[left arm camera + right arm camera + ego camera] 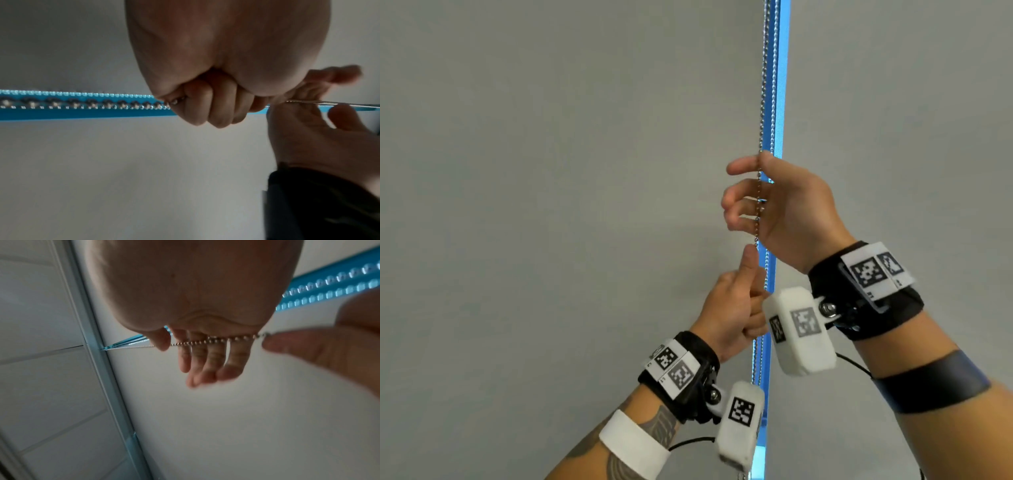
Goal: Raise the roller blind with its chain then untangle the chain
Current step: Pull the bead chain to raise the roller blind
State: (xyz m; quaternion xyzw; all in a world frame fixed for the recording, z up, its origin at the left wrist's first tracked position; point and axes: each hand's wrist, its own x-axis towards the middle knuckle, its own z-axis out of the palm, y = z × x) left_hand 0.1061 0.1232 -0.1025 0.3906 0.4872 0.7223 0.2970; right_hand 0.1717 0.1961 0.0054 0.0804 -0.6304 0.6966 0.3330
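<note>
A grey roller blind [551, 171] fills the head view. Its metal bead chain [765, 102] hangs in two strands in front of a narrow blue gap [786, 68] at the blind's right edge. My left hand [736, 308] is a fist round one strand, thumb pointing up; the left wrist view shows the chain [92, 104] entering the curled fingers [216, 105]. Just above it my right hand [750, 195] has relaxed, nearly straight fingers. The chain [205, 339] runs across those fingers [205, 356], with the thumb beside it.
Another grey blind [893, 102] hangs to the right of the blue gap. In the right wrist view a pale frame [98, 353] and white ceiling panels [30, 321] lie above the blinds. Both wrists carry white camera housings just below the hands.
</note>
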